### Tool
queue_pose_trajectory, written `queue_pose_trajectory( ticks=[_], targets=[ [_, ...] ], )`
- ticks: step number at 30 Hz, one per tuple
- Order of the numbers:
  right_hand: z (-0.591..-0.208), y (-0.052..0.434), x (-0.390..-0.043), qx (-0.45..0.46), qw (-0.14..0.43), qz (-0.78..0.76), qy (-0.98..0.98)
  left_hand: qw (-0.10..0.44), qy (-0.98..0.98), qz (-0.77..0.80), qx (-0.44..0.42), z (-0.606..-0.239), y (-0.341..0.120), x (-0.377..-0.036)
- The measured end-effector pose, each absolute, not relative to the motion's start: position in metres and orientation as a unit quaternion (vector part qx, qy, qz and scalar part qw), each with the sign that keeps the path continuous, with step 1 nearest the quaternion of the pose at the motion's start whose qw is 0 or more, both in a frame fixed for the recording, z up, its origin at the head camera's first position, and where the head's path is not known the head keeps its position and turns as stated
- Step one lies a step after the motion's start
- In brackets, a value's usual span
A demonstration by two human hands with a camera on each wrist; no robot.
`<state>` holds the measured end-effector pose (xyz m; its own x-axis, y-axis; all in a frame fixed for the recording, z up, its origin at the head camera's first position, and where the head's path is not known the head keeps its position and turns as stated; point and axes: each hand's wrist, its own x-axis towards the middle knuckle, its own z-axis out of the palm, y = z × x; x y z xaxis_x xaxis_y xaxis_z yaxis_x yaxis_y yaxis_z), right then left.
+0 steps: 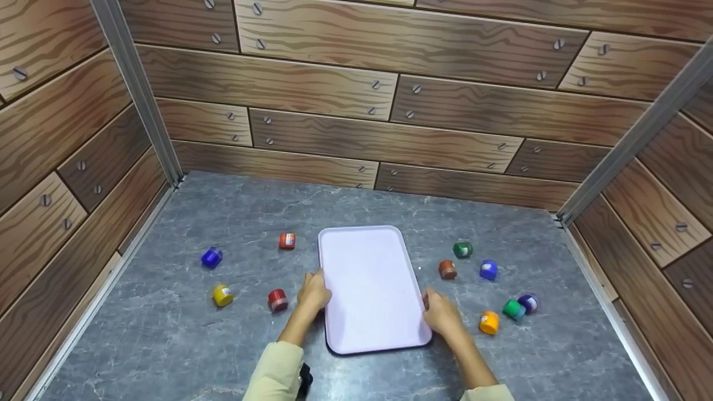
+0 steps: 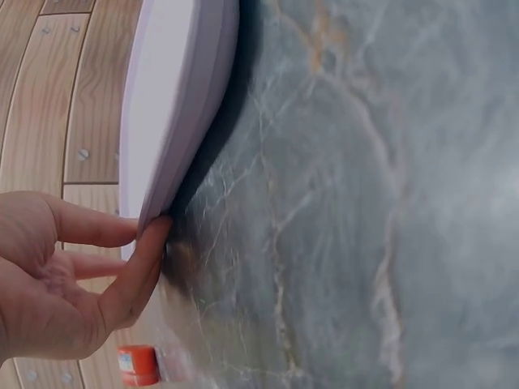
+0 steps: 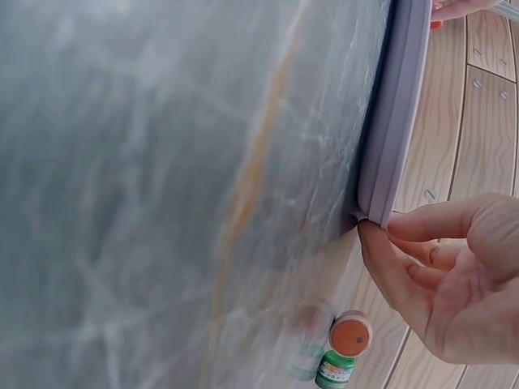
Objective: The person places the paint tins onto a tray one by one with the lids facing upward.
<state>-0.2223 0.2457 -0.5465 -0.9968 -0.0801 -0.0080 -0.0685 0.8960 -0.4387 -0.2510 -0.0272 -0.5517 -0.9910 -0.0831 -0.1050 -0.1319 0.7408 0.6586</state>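
Observation:
A pale lilac rectangular tray (image 1: 370,289) lies in the middle of the grey marbled surface, its long sides running away from me. My left hand (image 1: 314,291) pinches its left rim between thumb and fingers; the left wrist view shows the fingertips (image 2: 154,235) curled under the edge. On the opposite long side, my right hand (image 1: 442,313) pinches the right rim near the front corner, thumb above and fingers below in the right wrist view. A red paint jar (image 1: 277,300) is close to the left hand, and a brown jar (image 1: 447,269) is beyond the right hand.
Left of the tray are an orange-red jar (image 1: 287,241), a blue jar (image 1: 211,257) and a yellow jar (image 1: 222,295). Several more stand or lie at the right, including a dark green jar (image 1: 463,249) and an orange jar (image 1: 489,322). Wood-patterned walls (image 1: 334,133) enclose the surface.

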Motion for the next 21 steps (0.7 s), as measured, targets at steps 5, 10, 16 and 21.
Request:
queue_pose_trajectory(
  ticks=[5,10,16,21],
  targets=[
    [-0.547,0.244,-0.223,-0.046,0.01,-0.23,0.972,0.037,0.934,0.35,-0.056,-0.553,-0.029,-0.254],
    [-0.544,0.246,-0.226,-0.043,0.036,-0.248,0.967,0.01,0.932,0.358,-0.049,-0.554,-0.03,-0.249],
    [-0.543,0.252,-0.231,-0.03,0.073,-0.304,0.949,0.004,0.922,0.386,-0.025,-0.555,-0.031,-0.231],
    [-0.545,0.253,-0.233,-0.009,0.096,-0.329,0.939,-0.001,0.92,0.391,0.011,-0.555,-0.03,-0.213]
  ],
)
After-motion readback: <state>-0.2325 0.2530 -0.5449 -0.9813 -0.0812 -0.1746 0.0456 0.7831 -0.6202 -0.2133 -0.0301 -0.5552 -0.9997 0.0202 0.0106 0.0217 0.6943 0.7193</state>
